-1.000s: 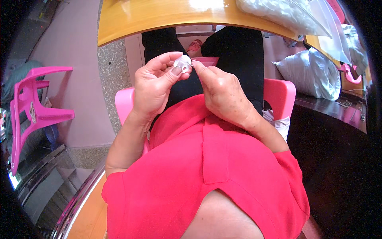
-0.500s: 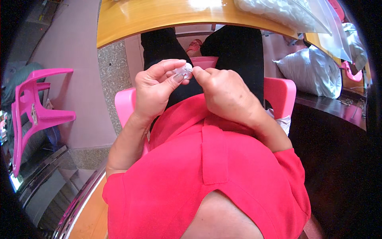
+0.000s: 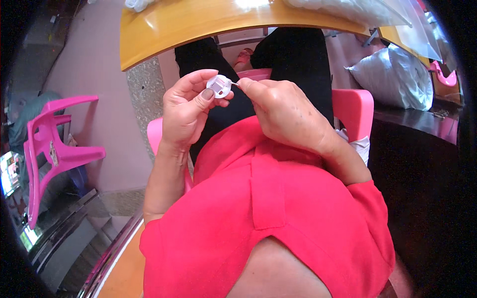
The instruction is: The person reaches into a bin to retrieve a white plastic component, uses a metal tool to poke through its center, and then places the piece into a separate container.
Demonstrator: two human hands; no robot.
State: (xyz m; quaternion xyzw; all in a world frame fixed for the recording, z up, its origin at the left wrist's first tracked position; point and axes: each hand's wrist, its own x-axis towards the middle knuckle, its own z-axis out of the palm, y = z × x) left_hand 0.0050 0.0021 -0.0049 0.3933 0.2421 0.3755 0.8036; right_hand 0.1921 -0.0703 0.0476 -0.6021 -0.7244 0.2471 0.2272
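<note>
My left hand point(image 3: 188, 110) pinches a small round white plastic piece point(image 3: 219, 86) by its edge, between thumb and fingers. The piece has a square recess or opening in its middle. My right hand point(image 3: 285, 111) is closed, with its thumb and forefinger on a thin, pale, stick-like part point(image 3: 234, 84). That part reaches from my right fingertips to the right edge of the white piece; whether it is joined to the piece or a separate tool, I cannot tell. Both hands are held above my lap, just in front of the table edge.
A yellow wooden table point(image 3: 198, 37) curves ahead, carrying a clear plastic bag point(image 3: 357, 12) of white pieces at the right. A pink chair point(image 3: 59, 149) lies at the left. A stuffed white sack point(image 3: 397, 79) stands at the right. I sit on a pink chair point(image 3: 354, 111).
My left hand has turned the white piece so its recessed face shows. My right hand has drawn slightly away from it, and the thin part now shows between them.
</note>
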